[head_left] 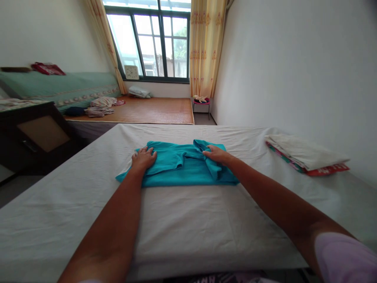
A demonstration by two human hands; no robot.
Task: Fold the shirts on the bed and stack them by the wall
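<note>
While left hand (143,159) touches turquoise cloth (188,179) | right fingers (209,152) half-hidden, apparently pinching it

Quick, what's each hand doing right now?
Left hand: open, pressing on the turquoise cloth, not holding it.
Right hand: closed, holding a fold of that cloth.

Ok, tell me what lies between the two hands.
The partly folded turquoise cloth, lying on the white sheet, fills the stretch from the left hand to the right hand; the head view shows no other thing between them.
</note>
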